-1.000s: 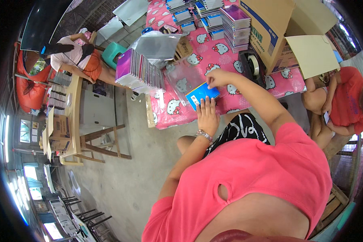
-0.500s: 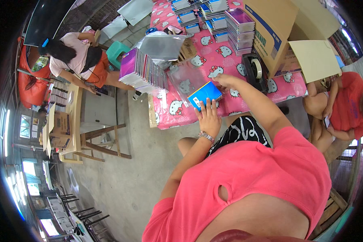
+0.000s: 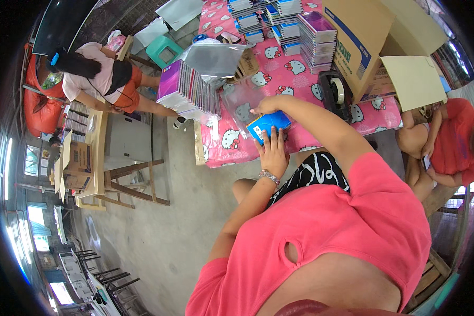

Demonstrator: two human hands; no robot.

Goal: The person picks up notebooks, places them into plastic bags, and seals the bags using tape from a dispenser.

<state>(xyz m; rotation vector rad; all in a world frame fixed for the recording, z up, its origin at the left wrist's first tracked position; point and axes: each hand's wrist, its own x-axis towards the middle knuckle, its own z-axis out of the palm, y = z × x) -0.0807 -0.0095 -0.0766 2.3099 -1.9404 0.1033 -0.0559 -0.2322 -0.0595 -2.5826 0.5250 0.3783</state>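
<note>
The left hand (image 3: 273,151) lies with fingers spread flat on a blue booklet (image 3: 268,124), and the right hand (image 3: 266,105) grips the booklet's upper edge where a clear plastic sleeve (image 3: 241,102) meets it. All this sits near the front edge of the pink-clothed table (image 3: 300,79); a stack of notebooks (image 3: 187,89) stands at its left corner.

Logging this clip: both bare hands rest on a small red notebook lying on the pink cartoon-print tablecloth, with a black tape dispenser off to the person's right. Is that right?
Not quite: the head view shows the small notebook is blue, not red. The rest holds: the left hand and the right hand are on it, on the pink cartoon-print tablecloth, with the black tape dispenser to the right.
</note>
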